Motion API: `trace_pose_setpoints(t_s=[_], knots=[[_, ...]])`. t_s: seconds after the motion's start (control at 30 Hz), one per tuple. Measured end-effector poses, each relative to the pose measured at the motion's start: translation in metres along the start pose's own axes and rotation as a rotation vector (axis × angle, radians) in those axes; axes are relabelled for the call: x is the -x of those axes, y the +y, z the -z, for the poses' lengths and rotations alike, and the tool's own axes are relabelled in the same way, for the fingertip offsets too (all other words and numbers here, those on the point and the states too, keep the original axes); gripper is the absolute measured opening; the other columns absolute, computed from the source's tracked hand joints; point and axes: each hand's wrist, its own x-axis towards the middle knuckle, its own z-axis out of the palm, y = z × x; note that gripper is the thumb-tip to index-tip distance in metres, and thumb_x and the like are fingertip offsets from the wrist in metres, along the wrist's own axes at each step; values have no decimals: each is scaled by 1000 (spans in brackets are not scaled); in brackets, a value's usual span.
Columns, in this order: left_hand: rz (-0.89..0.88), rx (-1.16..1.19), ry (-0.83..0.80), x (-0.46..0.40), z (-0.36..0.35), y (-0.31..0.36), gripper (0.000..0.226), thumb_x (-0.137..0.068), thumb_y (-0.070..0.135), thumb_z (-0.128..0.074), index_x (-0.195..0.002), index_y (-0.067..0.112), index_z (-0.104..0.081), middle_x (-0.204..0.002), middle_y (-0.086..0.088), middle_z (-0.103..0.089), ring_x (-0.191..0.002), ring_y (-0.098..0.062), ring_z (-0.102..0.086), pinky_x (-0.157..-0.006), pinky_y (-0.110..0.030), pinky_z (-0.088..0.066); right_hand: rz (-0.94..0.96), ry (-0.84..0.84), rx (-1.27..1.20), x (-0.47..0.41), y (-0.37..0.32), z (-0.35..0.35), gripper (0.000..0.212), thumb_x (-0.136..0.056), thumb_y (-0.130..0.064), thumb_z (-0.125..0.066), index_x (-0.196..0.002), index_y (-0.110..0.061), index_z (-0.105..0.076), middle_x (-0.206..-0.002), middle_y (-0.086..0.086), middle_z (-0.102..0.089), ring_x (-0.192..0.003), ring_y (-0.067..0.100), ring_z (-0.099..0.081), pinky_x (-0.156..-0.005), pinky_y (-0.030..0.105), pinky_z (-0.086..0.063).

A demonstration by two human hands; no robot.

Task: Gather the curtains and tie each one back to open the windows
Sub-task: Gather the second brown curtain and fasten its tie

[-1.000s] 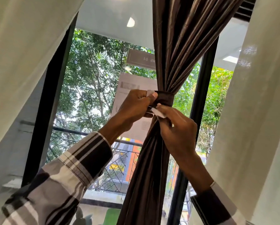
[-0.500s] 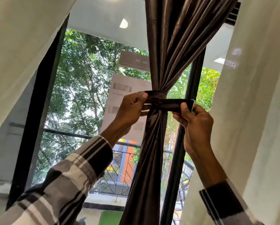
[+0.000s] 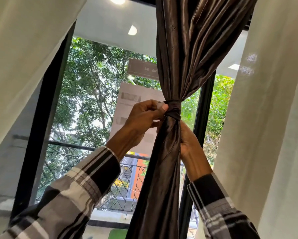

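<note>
A dark brown satin curtain point(image 3: 188, 54) hangs in front of the window, gathered into a narrow bundle. A matching brown tie-back band point(image 3: 173, 109) is wrapped round the bundle at its waist. My left hand point(image 3: 144, 116) pinches a white end tab of the band at the bundle's left side. My right hand point(image 3: 188, 140) reaches behind the bundle just below the band, its fingers hidden by the cloth. Both sleeves are striped black and white.
Cream sheer curtains hang at the left point(image 3: 24, 57) and right point(image 3: 269, 118). A black window frame post point(image 3: 201, 118) stands right behind the bundle. Papers point(image 3: 127, 104) are stuck on the glass; a balcony railing point(image 3: 72, 147) and trees lie outside.
My right hand drew the band's loose end out to the right, then carried it behind the bundle; the band now sits tight. My left hand stayed at the band's left end.
</note>
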Motion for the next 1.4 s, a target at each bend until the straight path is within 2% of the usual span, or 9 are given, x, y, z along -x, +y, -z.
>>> trace_pose_setpoints(t_s=[0.07, 0.17, 0.3, 0.37, 0.5, 0.7, 0.93, 1.1, 1.4], knots=[[37, -62, -72, 0, 5, 6, 13, -91, 17, -64, -81, 16, -58, -91, -11, -62, -76, -22, -59, -67, -31, -53, -10, -49, -12, 4, 2, 0, 17, -77, -10, -56, -73, -3, -70, -56, 10, -64, -42, 18, -61, -44, 24, -54], [96, -77, -168, 1, 10, 9, 13, -91, 24, -65, -79, 22, -60, -90, -11, -61, -77, -25, -55, -65, -31, -48, -16, -109, -23, 7, 11, 9, 54, -97, -8, -41, -53, -12, -72, -54, 4, -65, -43, 13, -61, -46, 21, -52], [101, -19, -128, 2, 10, 8, 9, -89, 20, -67, -81, 16, -66, -84, -5, -66, -70, -18, -61, -58, -27, -50, -61, -103, -21, 14, 6, 5, 3, -61, -10, -72, -60, -7, -73, -59, 7, -65, -49, 16, -63, -50, 23, -55], [85, 6, -63, 2, 11, 8, 10, -87, 14, -68, -77, 13, -67, -81, -4, -67, -71, -15, -63, -63, -25, -54, -57, -61, 111, 14, 0, 10, 12, -58, -9, -77, -69, -8, -76, -68, 8, -67, -60, 20, -62, -58, 27, -55], [48, -16, 29, 2, 11, 5, 14, -84, 10, -72, -71, 12, -68, -80, -5, -69, -71, -14, -66, -68, -26, -56, 247, 273, 374, 35, -22, 15, 10, -87, -19, -71, -96, -15, -74, -78, -1, -70, -66, 14, -64, -52, 21, -50], [-1, 1, 79, 2, -1, 2, 10, -80, 11, -75, -72, 8, -70, -73, -7, -72, -71, -15, -70, -69, -25, -57, 627, 344, 650, 57, -22, -23, 38, -74, -42, -83, -100, -17, -73, -91, -5, -73, -77, 0, -69, -68, 19, -54], [62, 95, -5, 6, 9, 0, 6, -87, 12, -68, -82, 8, -71, -74, -1, -72, -70, -10, -69, -67, -20, -54, 392, 101, 349, 52, -24, -17, 28, -81, -16, -78, -106, -5, -74, -101, 11, -76, -97, 27, -73, -89, 35, -57], [115, 116, 7, 3, 17, -5, 3, -83, 6, -70, -86, 6, -72, -77, -3, -73, -73, -13, -69, -69, -22, -55, 313, 76, 236, 50, -22, -21, 16, -86, -11, -72, -100, -4, -76, -92, 13, -74, -79, 21, -67, -72, 26, -57], [-29, -109, 203, 4, 13, -2, 13, -72, 8, -82, -80, 9, -72, -80, -9, -73, -75, -18, -71, -69, -27, -57, 347, 58, 213, 45, -14, -22, 21, -89, -10, -67, -106, 0, -73, -96, 14, -75, -82, 20, -70, -73, 25, -57]])
